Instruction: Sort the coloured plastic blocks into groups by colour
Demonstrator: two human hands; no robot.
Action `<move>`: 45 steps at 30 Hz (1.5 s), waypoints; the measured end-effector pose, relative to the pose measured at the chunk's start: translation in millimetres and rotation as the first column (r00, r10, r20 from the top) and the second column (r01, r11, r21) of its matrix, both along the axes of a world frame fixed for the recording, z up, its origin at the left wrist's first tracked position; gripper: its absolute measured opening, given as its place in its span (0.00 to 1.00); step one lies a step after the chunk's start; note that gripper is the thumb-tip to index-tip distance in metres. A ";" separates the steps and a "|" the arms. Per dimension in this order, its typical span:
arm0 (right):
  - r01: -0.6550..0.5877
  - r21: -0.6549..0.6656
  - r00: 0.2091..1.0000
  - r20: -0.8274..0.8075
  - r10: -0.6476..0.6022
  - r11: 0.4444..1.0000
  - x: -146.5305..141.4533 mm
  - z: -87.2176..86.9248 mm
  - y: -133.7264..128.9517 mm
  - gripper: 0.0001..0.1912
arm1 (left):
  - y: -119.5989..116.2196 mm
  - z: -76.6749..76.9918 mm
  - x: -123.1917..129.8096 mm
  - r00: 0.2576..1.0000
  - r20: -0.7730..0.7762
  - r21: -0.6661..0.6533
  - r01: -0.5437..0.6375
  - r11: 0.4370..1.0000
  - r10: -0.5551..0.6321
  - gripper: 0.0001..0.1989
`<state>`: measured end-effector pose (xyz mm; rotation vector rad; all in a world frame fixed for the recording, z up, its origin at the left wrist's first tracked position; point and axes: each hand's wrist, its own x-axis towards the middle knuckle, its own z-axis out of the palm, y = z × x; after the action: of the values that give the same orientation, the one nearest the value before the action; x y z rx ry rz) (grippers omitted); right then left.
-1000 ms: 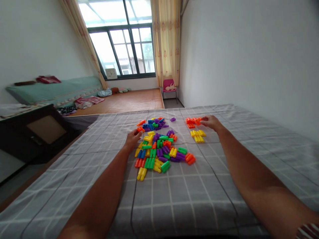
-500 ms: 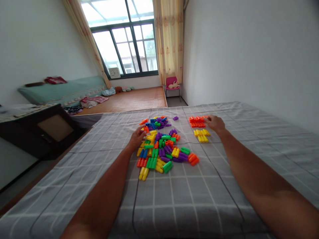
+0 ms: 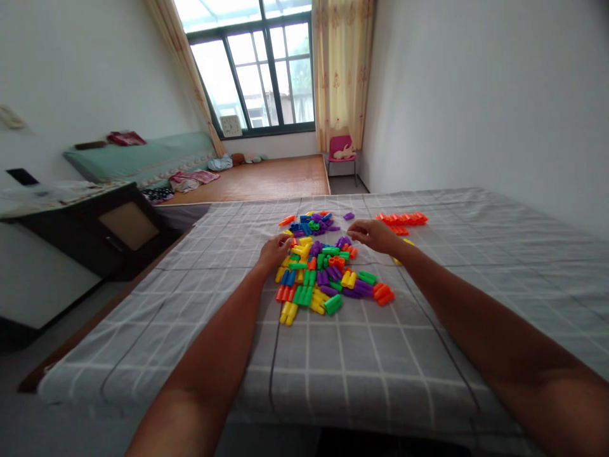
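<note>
Plastic pieces in yellow, green, purple, blue and orange form a mixed pile (image 3: pixel 304 296) on a grey checked cloth (image 3: pixel 361 355), some of them joined side by side. At the pile's far left edge is the left hand (image 3: pixel 276 249), its fingertips by a small orange piece (image 3: pixel 294 242); whether they grip it or only touch it, I cannot tell. Just beyond the pile's far right edge hovers the right hand (image 3: pixel 373 235), thumb and fingers slightly parted, near some purple pieces (image 3: pixel 342 242) of the pile.

Just beyond the pile lies a smaller cluster (image 3: pixel 314 223), mostly blue and purple, with a single purple piece (image 3: pixel 349 216) to its right. Right of the pile and farther back, orange pieces (image 3: pixel 402 219) stand in a row; nearer than these, yellow pieces (image 3: pixel 398 261) are largely hidden behind the right forearm.

Well beyond the pile are a brown bed (image 3: pixel 285 174), a pink chair (image 3: pixel 341 149) and a window (image 3: pixel 252 76). Far to the pile's left is a dark cabinet (image 3: pixel 90 228).
</note>
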<state>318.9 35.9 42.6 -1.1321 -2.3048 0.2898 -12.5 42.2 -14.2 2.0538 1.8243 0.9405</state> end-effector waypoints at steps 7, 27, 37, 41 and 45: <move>-0.172 -0.242 0.966 0.148 0.211 0.955 -26.4 0.6 -27.5 0.12 | -0.8 -1.6 3.2 0.996 -0.015 0.031 0.092 0.995 -0.092 0.18; 0.157 -0.292 0.986 0.092 -0.136 0.943 76.1 -27.1 40.3 0.14 | -1.4 2.6 -3.8 0.995 -0.033 0.030 0.094 0.995 -0.093 0.17; 0.190 -0.266 0.971 0.194 -0.141 0.945 74.3 -31.2 40.3 0.15 | -1.3 3.9 -5.8 0.995 -0.024 0.014 0.097 0.995 -0.097 0.17; 0.185 -0.125 0.983 0.037 -0.181 0.975 88.0 -13.9 43.0 0.17 | 1.3 2.1 -8.3 0.993 0.001 0.018 0.120 0.993 -0.120 0.17; 0.387 -0.078 0.919 -0.044 -0.391 0.919 129.0 -0.6 48.5 0.21 | 3.9 0.4 -10.1 0.993 0.009 0.028 0.121 0.992 -0.121 0.17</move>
<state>447.9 84.4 42.0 -1.5614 -1.9739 0.2446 -22.5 46.1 -13.8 2.1442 1.6688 0.9460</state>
